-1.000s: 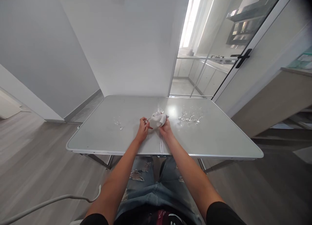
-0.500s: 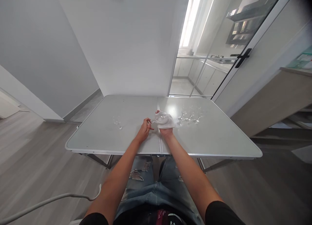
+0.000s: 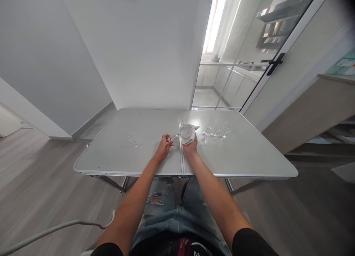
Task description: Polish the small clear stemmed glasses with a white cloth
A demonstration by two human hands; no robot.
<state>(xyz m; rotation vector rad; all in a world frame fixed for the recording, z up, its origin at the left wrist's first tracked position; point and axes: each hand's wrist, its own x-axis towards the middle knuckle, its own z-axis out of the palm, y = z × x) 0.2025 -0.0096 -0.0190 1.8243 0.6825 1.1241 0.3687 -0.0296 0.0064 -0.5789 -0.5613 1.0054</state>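
Above the table's middle seam, a clear stemmed glass (image 3: 175,136) lies tilted on its side between my hands. My left hand (image 3: 164,146) is closed on its foot end, fingers around the foot and lower stem. A white cloth (image 3: 188,134) is wrapped about the bowl, hiding most of it. My right hand (image 3: 190,147) grips the cloth from below and the right, with the bowl inside. To the right, several clear stemmed glasses (image 3: 215,133) stand close together. Farther left, more small clear glassware (image 3: 134,140) is on the table, too faint to make out fully.
The light grey folding table (image 3: 108,158) has a metal rim and a seam down its middle. A white wall (image 3: 144,64) rises behind it. A glass door with a black handle (image 3: 275,64) is at the back right. A pale hose or cable (image 3: 66,223) curves at lower left.
My right hand has turned and closed the cloth around the glass's bowl; before, the cloth lay more open over the palm. My left hand has stayed almost in place.
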